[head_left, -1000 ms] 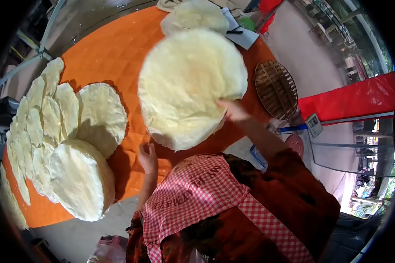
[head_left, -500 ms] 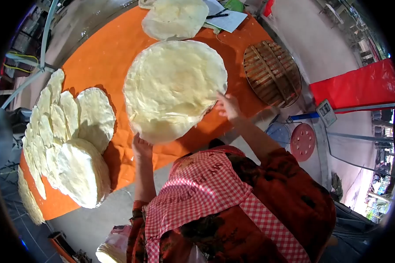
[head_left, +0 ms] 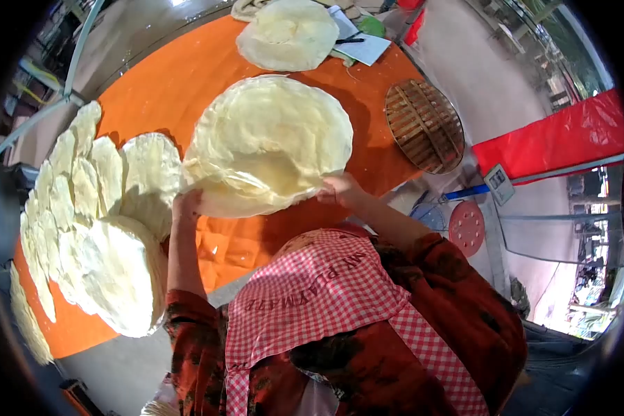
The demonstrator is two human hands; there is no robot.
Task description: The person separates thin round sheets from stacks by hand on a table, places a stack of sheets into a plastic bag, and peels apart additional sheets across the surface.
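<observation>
A stack of thin, round, pale-yellow sheets [head_left: 277, 118], like rice paper or bean curd skin, lies in front of me. Its near part is wrinkled, with a loose sheet edge raised towards me. My left hand [head_left: 187, 205] has its fingers closed on the near left edge of the top sheet. On the right, my right hand [head_left: 341, 190] pinches the same sheet's edge, its fingertips partly hidden. To the left, a thick pile of similar sheets [head_left: 121, 277] stands beside my left forearm, with several more fanned out behind it.
The orange-covered table [head_left: 152, 90] carries another round pile [head_left: 288, 35] at its far side, by a notebook [head_left: 364, 48] with a black pen. A round slatted board [head_left: 424, 126] lies at the right edge. A red stool [head_left: 466, 229] stands on the floor beyond.
Both hands have moved left in view. My right hand, with its fingers extended at the rim before, now pinches the edge. The top sheet's near side is shifted left and lifted.
</observation>
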